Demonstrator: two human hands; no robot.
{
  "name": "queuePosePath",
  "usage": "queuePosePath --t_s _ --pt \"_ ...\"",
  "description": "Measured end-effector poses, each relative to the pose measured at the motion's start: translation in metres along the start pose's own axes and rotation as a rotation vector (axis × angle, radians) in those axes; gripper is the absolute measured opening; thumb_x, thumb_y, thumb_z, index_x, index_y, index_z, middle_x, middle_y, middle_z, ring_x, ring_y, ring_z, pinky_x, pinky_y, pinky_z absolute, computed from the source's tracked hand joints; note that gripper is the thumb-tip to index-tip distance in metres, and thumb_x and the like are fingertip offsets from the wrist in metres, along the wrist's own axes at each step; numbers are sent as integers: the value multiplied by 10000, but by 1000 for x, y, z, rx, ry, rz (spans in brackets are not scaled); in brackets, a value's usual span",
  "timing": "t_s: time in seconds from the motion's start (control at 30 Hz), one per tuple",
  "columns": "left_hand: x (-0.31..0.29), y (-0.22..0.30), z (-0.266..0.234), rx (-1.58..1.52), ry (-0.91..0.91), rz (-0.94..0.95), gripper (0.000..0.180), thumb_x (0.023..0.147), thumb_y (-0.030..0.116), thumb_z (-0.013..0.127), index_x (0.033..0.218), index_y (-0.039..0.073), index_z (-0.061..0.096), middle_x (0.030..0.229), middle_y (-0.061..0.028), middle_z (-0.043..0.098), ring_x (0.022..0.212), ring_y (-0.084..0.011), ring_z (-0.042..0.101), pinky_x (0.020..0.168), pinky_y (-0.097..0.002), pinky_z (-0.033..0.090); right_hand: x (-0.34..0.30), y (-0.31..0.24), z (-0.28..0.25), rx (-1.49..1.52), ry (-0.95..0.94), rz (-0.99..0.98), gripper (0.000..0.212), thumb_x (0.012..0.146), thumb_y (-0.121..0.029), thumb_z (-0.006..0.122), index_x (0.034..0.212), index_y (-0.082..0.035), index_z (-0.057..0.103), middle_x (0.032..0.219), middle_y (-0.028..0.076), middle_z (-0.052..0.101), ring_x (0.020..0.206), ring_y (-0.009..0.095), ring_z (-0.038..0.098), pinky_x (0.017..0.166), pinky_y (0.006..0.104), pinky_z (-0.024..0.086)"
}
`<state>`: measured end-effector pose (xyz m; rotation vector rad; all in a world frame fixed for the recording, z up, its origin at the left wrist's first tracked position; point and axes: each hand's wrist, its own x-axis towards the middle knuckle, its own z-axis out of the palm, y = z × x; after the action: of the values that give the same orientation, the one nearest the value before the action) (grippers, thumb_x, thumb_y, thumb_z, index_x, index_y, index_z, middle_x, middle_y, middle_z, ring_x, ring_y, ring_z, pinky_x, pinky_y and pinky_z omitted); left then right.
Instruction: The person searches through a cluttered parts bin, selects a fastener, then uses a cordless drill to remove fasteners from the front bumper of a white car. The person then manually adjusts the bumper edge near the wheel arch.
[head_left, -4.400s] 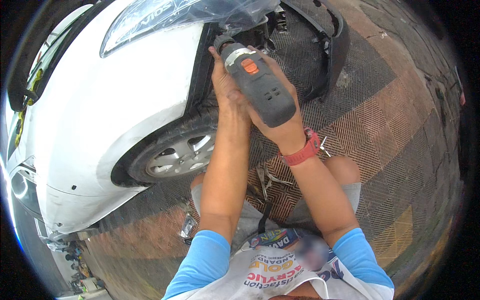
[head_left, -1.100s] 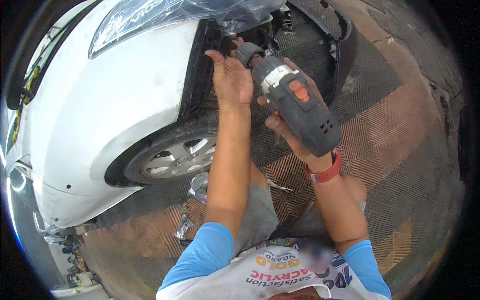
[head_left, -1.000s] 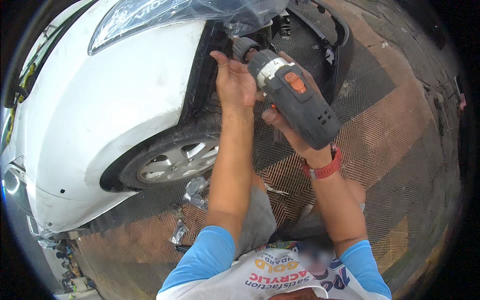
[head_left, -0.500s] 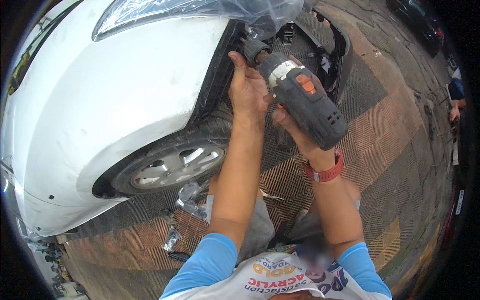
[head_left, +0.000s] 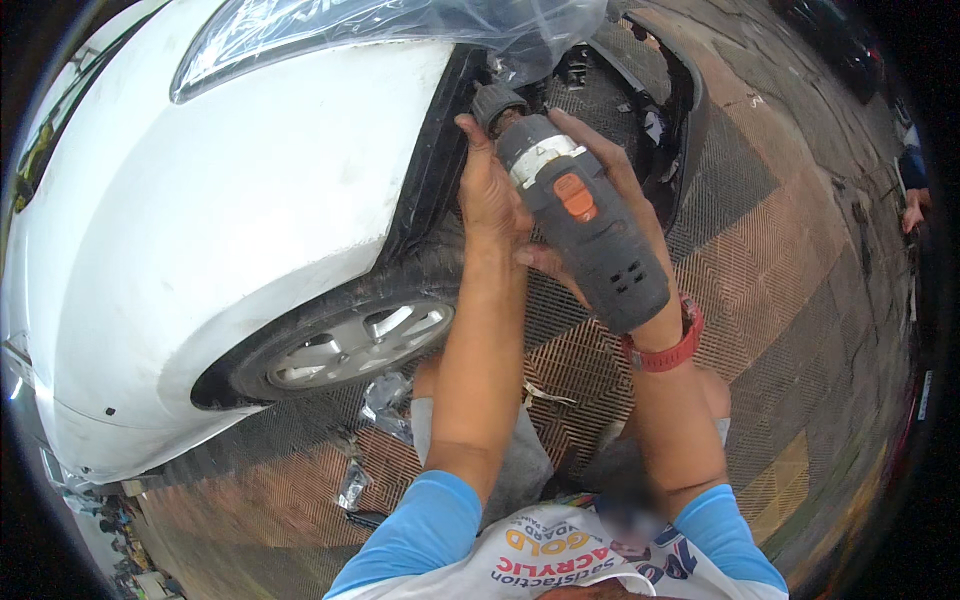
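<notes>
My right hand (head_left: 640, 205) is wrapped round a black cordless drill (head_left: 610, 240) with an orange switch and a pale collar. The drill's chuck (head_left: 497, 103) points away from me, toward the dark front edge of a white car fender (head_left: 310, 170). My left hand (head_left: 488, 195) is beside the front of the drill, its thumb stretched up close to the chuck. The drill hides the other left fingers, so whether they grip anything cannot be seen. The drill's tip is hard to make out against the dark edge.
Below the fender is the car's wheel (head_left: 360, 345). Clear plastic film (head_left: 400, 25) covers the headlight area. A dark bumper part (head_left: 690, 120) lies ahead on the ribbed floor mat (head_left: 750, 270). Crumpled clear plastic (head_left: 385, 400) lies by the wheel. Another person's hand (head_left: 912, 212) shows far right.
The drill and my right hand have shifted slightly left and toward me, with the drill turned more upright in view. My left hand has dropped a little; its thumb stays up near the chuck.
</notes>
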<state>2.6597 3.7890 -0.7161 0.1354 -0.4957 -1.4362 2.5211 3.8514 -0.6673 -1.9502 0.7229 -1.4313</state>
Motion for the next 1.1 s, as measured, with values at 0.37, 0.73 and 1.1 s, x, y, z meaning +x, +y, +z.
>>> queuePosePath --t_s 0.37,0.73,1.1 --pt "17 -2 -29 -81 -295 19 686 1011 601 425 1322 -1 529 1245 -139 625 1196 -245 612 1019 -399 544 -2 -4 -4 -64 -53 134 796 801 -170 793 1488 -66 405 1471 137 522 1231 283 618 1033 374 501" --pt "9 -5 -16 47 -92 97 665 1036 585 382 1301 -1 550 1196 -148 648 1141 -234 646 1021 -404 554 2 -1 -4 -67 -12 92 791 787 -178 799 1474 -53 427 1497 132 492 1298 295 568 1064 377 482" --pt "13 -6 -21 -84 -345 47 595 1064 497 390 1429 28 394 1246 -171 599 1217 -252 592 1134 -419 469 2 -3 -6 -65 6 74 748 801 -152 787 1463 -48 455 1460 141 537 1232 304 620 1036 381 501"
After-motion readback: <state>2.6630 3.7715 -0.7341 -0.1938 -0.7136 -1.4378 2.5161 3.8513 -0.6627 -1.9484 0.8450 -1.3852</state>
